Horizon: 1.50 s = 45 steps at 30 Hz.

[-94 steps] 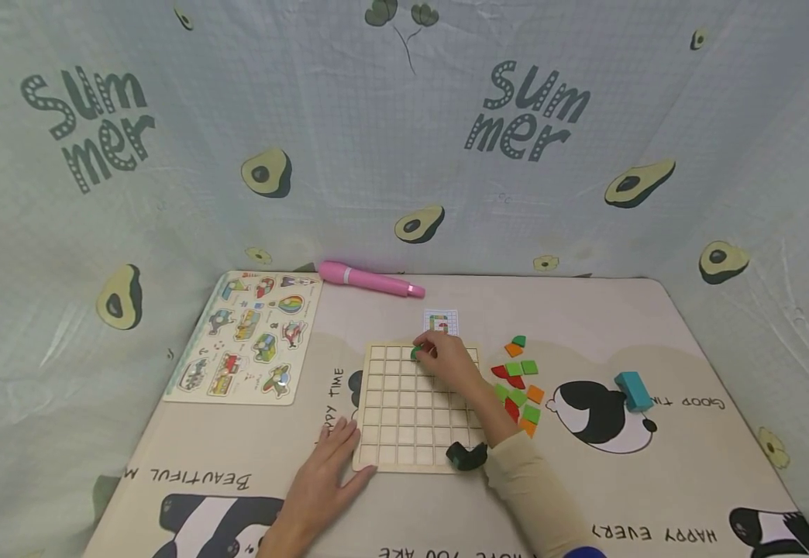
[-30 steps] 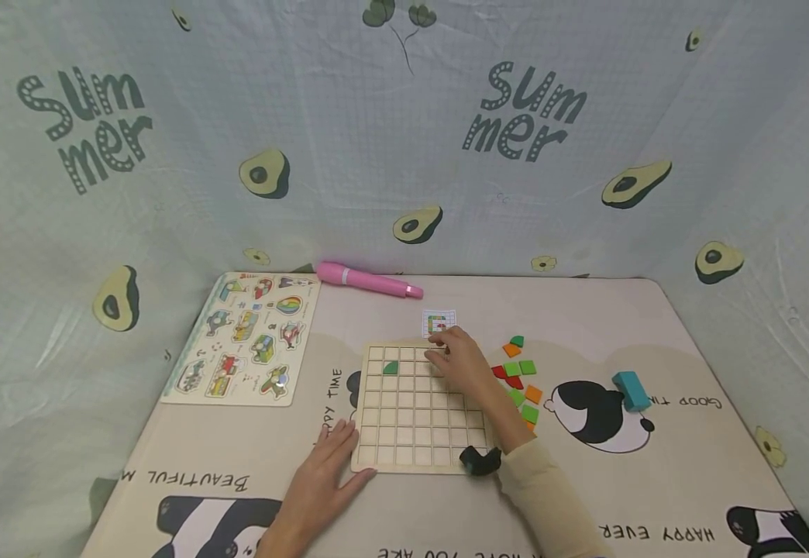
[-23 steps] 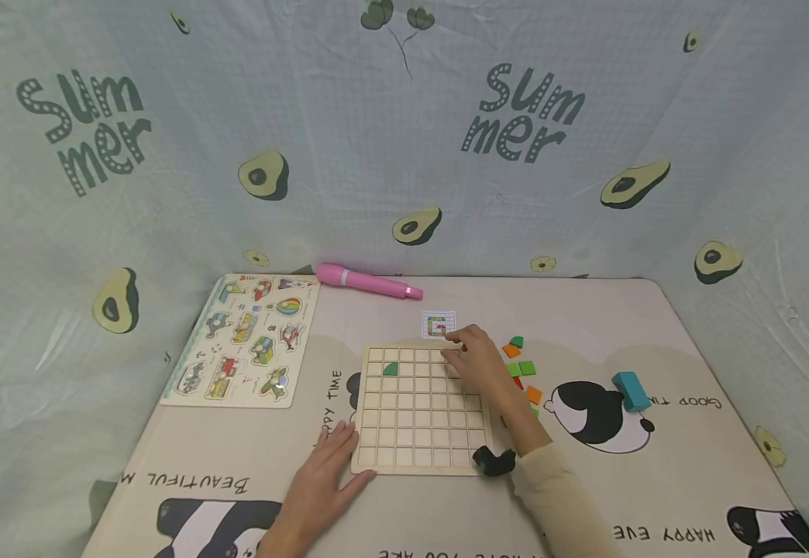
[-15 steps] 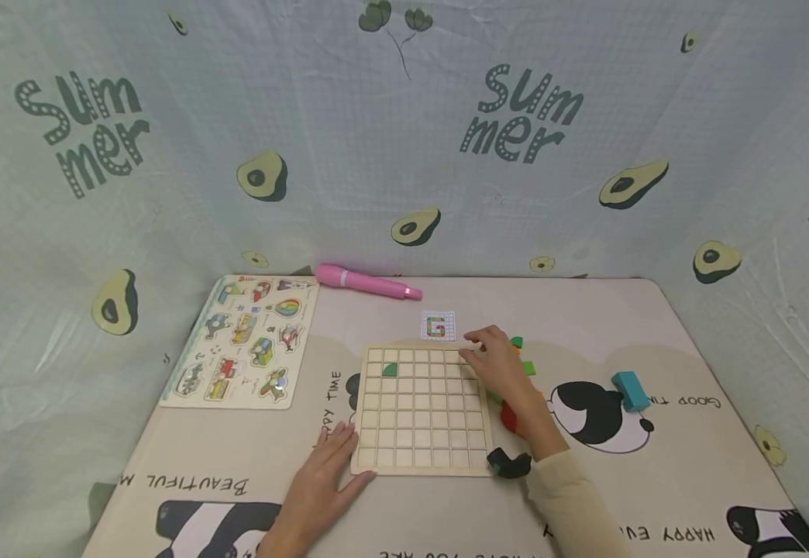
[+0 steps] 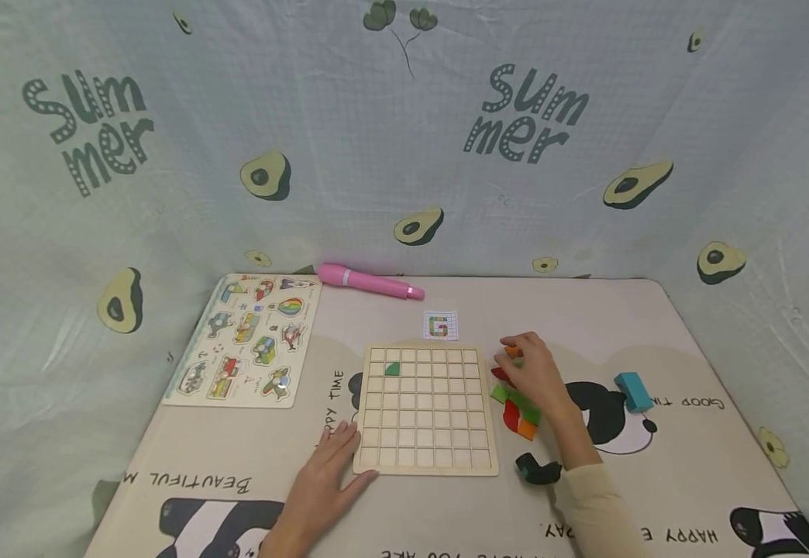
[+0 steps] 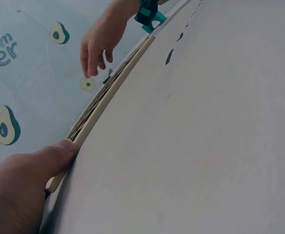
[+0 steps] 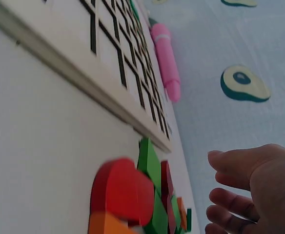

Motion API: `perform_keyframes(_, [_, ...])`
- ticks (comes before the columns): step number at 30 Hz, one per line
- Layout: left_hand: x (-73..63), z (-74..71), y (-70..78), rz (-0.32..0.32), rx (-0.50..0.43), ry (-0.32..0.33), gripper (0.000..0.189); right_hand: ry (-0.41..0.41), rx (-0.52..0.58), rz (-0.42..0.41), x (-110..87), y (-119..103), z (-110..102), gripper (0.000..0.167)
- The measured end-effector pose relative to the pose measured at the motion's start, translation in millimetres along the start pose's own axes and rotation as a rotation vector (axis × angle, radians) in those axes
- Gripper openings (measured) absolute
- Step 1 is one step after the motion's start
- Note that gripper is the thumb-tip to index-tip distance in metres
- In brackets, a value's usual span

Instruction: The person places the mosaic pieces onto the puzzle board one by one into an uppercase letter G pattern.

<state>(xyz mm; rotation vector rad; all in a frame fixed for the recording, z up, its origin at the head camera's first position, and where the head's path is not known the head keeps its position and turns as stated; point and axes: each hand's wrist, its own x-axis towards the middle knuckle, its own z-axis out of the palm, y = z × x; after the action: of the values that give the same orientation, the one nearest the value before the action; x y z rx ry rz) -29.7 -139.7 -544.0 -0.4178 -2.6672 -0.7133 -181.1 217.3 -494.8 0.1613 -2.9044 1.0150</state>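
Note:
A wooden grid board (image 5: pixel 418 472) lies on the table, with one dark green quarter-round piece (image 5: pixel 392 370) in an upper-left cell. My left hand (image 5: pixel 324 480) rests at its lower-left corner, fingers straight; in the left wrist view the thumb (image 6: pixel 59 151) touches the edge. Above the loose pieces right of the board is my right hand (image 5: pixel 537 376), fingers slightly bent. Nothing shows between its fingers in the right wrist view. Below it lie a red piece (image 7: pixel 120 190), a light green piece (image 7: pixel 150 163) and an orange piece (image 5: pixel 528 429); the hand covers part of the pile.
A small card (image 5: pixel 441 326) with a coloured grid pattern lies behind the board. Farther back is a pink pen-shaped stick (image 5: pixel 370 281). A picture puzzle board (image 5: pixel 240 341) lies at the left, and a teal block (image 5: pixel 633 391) at the right.
The green quarter-round piece, earlier in my right hand's fingers, now lies in a board cell. My right hand has moved right, off the board and over the pile. The left hand has stayed put.

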Motion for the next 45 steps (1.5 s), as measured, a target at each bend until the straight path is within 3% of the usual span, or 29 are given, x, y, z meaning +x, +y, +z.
perform_keyframes(9, [-0.6, -0.6, 0.3, 0.003, 0.007, 0.006, 0.067, 0.011, -0.028, 0.005, -7.6, 22, -9, 0.038])
perform_keyframes(26, [-2.2, -1.1, 0.5, -0.01, 0.007, -0.013, 0.069, -0.092, -0.063, 0.052, -17.0, 48, -15, 0.032])
perform_keyframes(37, [-0.7, -1.6, 0.1, -0.014, -0.002, -0.02, 0.067, -0.079, -0.009, 0.082, -15.5, 40, -21, 0.019])
perform_keyframes(45, [0.7, -1.1, -1.5, 0.002, 0.0, -0.008, 0.068, -0.034, -0.006, 0.034, -6.3, 19, -20, 0.02])
